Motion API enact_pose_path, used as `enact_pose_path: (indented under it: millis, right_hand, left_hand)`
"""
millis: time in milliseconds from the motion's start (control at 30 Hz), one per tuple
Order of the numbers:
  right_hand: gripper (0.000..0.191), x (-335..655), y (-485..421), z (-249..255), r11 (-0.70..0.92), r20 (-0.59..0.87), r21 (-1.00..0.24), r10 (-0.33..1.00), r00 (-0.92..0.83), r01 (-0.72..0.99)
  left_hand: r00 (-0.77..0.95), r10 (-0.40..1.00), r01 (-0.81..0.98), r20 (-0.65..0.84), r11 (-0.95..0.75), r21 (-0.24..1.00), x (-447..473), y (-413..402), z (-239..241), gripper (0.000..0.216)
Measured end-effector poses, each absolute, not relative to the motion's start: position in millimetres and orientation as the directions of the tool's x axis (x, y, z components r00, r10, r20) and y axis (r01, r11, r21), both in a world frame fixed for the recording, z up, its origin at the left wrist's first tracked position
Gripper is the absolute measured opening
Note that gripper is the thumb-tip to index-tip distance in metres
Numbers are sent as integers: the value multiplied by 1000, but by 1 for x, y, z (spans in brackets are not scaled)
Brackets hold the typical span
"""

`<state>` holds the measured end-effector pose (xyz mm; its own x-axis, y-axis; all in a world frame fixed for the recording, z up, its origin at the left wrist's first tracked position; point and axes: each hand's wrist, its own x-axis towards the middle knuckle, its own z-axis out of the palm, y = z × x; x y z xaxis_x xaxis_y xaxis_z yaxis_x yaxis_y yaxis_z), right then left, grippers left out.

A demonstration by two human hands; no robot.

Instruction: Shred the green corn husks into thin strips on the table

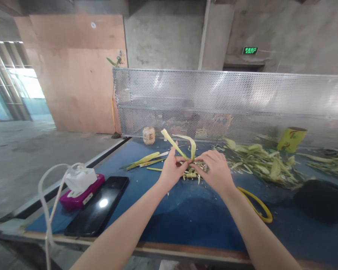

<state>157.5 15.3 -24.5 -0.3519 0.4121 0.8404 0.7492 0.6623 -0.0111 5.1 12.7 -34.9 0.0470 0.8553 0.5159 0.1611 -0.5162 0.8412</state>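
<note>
Near the middle of the blue table, my left hand [169, 168] and my right hand [216, 169] meet with fingertips almost touching. Both are closed in a pinch on a pale yellow-green leaf strip [193, 144], which looks like corn husk. It rises between them and its top bends over to the left. Another straight strip [173, 142] slants up to the left from my left fingers. Under the fingers lies a small heap of chopped plant bits [190, 175], partly covered by my hands. Several longer leaf pieces [146, 159] rest left of my left hand.
A large pile of leaf strips [264, 165] spreads at the right, with a yellow-green container [291, 139] behind. A yellow ring [259, 204] lies near my right forearm. At the left are a phone [101, 206] and a purple power strip [83, 193]. A perforated metal screen [163, 90] borders the back.
</note>
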Motion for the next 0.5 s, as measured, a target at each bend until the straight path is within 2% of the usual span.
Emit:
enact_pose_path:
  millis: [167, 233, 300, 367, 500]
  right_hand:
    - [34, 161, 14, -21, 759, 799, -331, 542, -261, 561]
    - [31, 162, 13, -20, 780, 763, -445, 588, -270, 440]
    - [18, 162, 11, -18, 785, 740, -525, 612, -278, 329]
    - [16, 162, 9, -17, 802, 752, -535, 595, -284, 265]
    - [16, 163, 5, -13, 857, 817, -406, 496, -296, 317]
  left_hand:
    - [88, 862, 185, 500, -507, 842, 6, 14, -39, 82]
    - [91, 867, 166, 490, -499, 851, 7, 14, -40, 84]
    - [76, 878, 114, 473, -479, 870, 6, 13, -39, 86]
    - [50, 891, 47, 450, -453, 890, 5, 13, -37, 87]
    - [-13, 908, -48, 419, -419, 907, 2, 14, -33, 86]
